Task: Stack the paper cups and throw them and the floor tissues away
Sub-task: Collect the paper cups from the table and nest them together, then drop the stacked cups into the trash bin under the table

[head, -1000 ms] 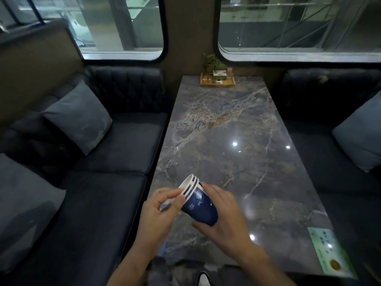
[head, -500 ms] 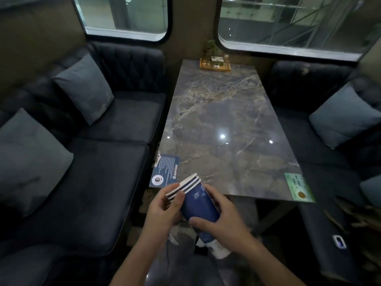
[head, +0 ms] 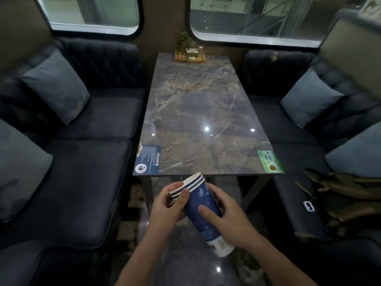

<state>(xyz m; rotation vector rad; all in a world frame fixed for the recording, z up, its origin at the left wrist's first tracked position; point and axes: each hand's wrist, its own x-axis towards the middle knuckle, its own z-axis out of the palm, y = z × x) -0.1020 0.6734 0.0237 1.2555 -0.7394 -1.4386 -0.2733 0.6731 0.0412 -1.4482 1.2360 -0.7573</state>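
A stack of blue paper cups with white rims and a white base is held tilted, rims up and to the left, below the near edge of the marble table. My left hand pinches the rims at the top of the stack, thumb across them. My right hand wraps the blue side of the stack from the right. Both hands hang over the dark floor in front of the table. Pale patches lie on the floor left of the table leg; I cannot tell if they are tissues.
Dark sofas with blue-grey cushions flank the table. A small tray with a plant stands at the table's far end. A blue card and a green card lie on the near corners. A bag rests on the right seat.
The view has pulled back from the table; the cup stack and both hands went from above the tabletop to beyond its near edge, over the floor. More of the stack's white base shows.
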